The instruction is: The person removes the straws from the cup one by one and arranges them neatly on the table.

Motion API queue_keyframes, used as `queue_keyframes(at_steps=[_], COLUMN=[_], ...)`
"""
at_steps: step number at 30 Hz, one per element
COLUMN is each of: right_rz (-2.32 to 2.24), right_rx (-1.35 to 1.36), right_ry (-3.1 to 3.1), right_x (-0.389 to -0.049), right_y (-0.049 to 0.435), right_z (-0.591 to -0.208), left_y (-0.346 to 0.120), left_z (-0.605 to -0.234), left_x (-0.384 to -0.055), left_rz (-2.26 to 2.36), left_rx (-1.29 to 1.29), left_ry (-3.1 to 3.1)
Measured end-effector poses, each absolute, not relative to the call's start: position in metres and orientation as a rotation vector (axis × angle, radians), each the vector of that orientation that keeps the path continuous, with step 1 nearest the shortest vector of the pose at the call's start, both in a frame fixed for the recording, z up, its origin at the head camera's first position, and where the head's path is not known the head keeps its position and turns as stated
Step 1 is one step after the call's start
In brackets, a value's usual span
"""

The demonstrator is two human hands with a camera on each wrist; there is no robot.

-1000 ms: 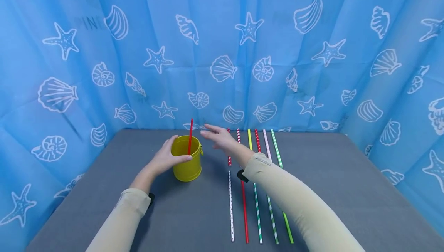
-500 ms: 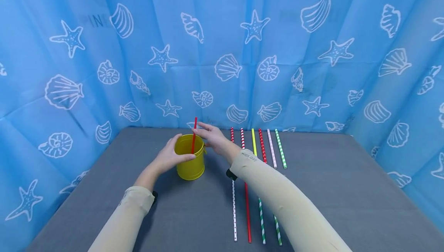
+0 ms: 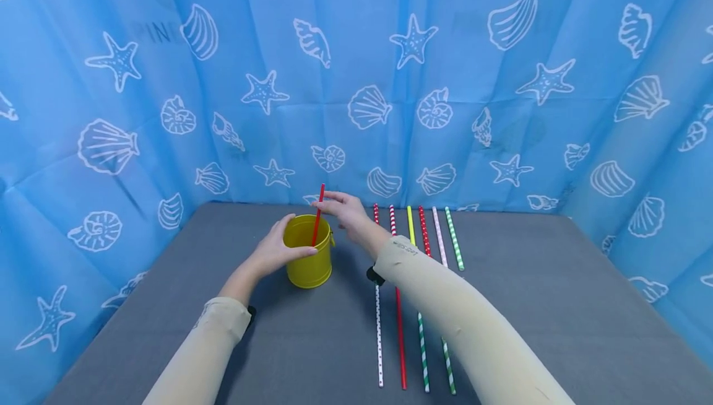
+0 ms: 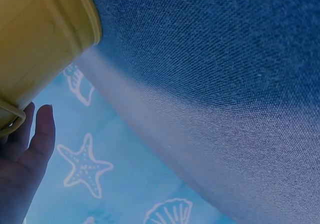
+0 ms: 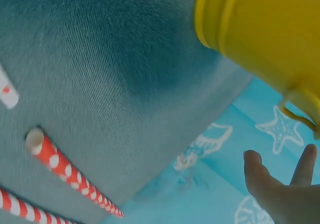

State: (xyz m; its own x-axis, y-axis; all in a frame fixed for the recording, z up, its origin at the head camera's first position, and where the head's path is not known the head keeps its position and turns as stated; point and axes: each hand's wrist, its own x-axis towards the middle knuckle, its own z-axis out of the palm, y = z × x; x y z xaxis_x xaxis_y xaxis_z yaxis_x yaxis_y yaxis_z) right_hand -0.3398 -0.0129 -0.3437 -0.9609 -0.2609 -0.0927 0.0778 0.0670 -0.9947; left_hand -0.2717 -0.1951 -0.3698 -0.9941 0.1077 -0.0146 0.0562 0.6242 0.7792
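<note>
A yellow bucket point(image 3: 309, 267) stands upright on the table, a plain red straw point(image 3: 319, 224) leaning rightward inside it. My left hand point(image 3: 275, 251) holds the bucket by its upper side, thumb across the front and fingers round the far left. From the right, my right hand point(image 3: 348, 214) pinches the straw near its top, above the rim. The left wrist view shows the bucket's wall point(image 4: 42, 39) with left fingers point(image 4: 44, 131) beside its handle loop. In the right wrist view, the bucket point(image 5: 270, 29) is above the right hand's fingers point(image 5: 257, 169); the straw is hidden there.
Paper straws lie in two rows on the grey table point(image 3: 557, 306), right of the bucket: dotted red point(image 3: 375, 213), yellow point(image 3: 411, 225) and pale green striped point(image 3: 453, 238) behind; dotted white point(image 3: 380, 337) and red point(image 3: 402, 337) in front. My right sleeve covers some. A blue curtain point(image 3: 356, 52) hangs behind.
My right hand has moved left from beside the bucket onto the red straw, whose top now leans further right. The left hand stays on the bucket. The head view has shifted slightly.
</note>
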Motion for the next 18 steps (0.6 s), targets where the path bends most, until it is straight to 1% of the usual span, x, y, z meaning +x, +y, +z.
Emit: queue_keyframes(at_steps=[7, 18], right_rz=[-2.052, -2.322], right_rx=[-0.252, -0.314], right_ry=[2.059, 1.965], right_x=[-0.336, -0.327], right_y=[0.006, 0.044], right_z=[-0.326, -0.293], left_y=[-0.197, -0.194], left_z=[-0.371, -0.371], left_x=[-0.270, -0.274], left_rz=[1.331, 1.320], left_rx=[0.101, 0.138], left_ry=[2.773, 2.760])
